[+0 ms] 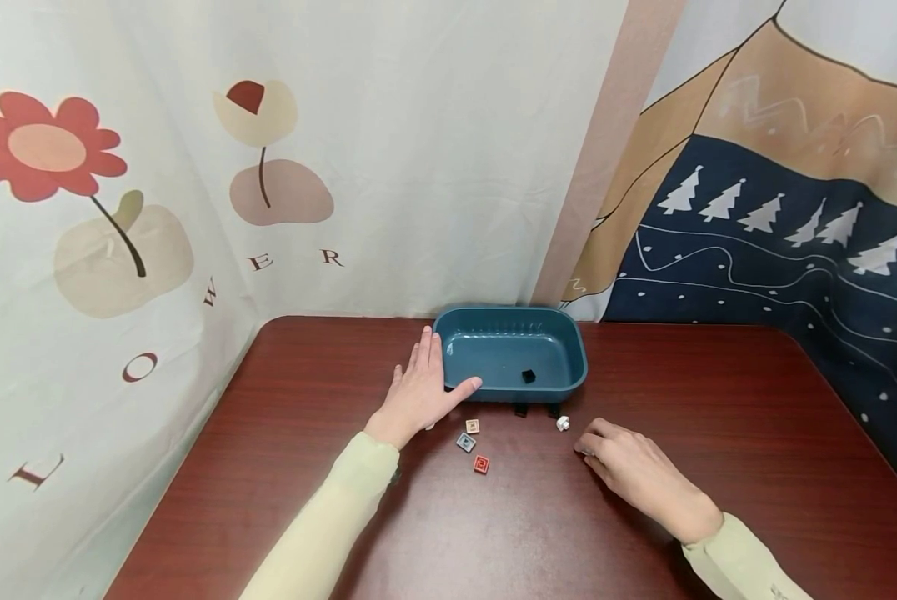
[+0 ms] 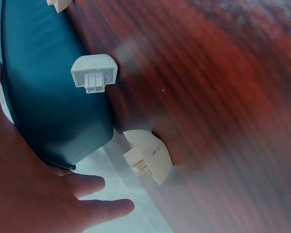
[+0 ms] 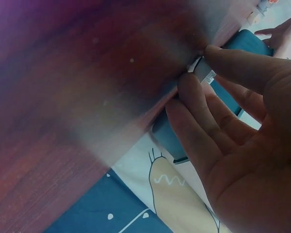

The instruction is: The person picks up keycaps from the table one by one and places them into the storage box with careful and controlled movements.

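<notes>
The left hand (image 1: 418, 392), fingers straight, rests against the tray (image 1: 504, 392); the right hand (image 1: 636, 468) apparently pinches a keycap (image 3: 202, 69): grip its edges squarely.

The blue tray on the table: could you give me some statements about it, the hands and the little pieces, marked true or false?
1. The left hand touches the tray. True.
2. The red piece lies inside the tray. False: it is on the table.
3. A black piece lies in the tray. True.
4. The right hand is inside the tray. False: it is outside.
5. A white piece lies outside the tray. True.
</notes>
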The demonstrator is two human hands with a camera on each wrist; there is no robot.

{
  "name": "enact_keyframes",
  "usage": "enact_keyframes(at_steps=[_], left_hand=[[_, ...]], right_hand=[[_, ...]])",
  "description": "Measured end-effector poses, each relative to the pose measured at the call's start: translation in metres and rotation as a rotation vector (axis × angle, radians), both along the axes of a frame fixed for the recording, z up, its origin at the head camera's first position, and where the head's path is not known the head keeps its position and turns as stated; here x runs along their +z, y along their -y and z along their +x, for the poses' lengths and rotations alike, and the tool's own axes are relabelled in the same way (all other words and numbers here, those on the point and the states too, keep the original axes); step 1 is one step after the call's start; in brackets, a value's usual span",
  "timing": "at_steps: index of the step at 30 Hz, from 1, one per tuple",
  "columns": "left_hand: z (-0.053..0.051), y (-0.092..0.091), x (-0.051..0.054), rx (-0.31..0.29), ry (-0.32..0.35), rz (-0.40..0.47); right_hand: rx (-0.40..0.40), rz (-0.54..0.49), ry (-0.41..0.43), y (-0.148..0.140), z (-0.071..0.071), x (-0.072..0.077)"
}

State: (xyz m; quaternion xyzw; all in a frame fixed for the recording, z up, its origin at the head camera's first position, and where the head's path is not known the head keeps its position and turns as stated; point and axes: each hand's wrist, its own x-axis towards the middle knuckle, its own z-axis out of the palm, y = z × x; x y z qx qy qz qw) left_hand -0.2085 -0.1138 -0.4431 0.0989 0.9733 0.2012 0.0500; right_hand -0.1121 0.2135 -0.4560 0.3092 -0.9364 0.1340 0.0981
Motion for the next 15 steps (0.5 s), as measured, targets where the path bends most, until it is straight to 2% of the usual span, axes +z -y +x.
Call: enact_keyframes(at_steps=[8,15], left_hand=[[0.001,0.000,0.002,-0.001,0.002,0.002],[0.001,0.000,0.001,-0.004,-0.003,0.000]], right_hand=[[0.004,-0.051,-0.064,-0.001,0.002,0.000],[-0.027,-0.073,-0.090,0.001,0.005,0.011]])
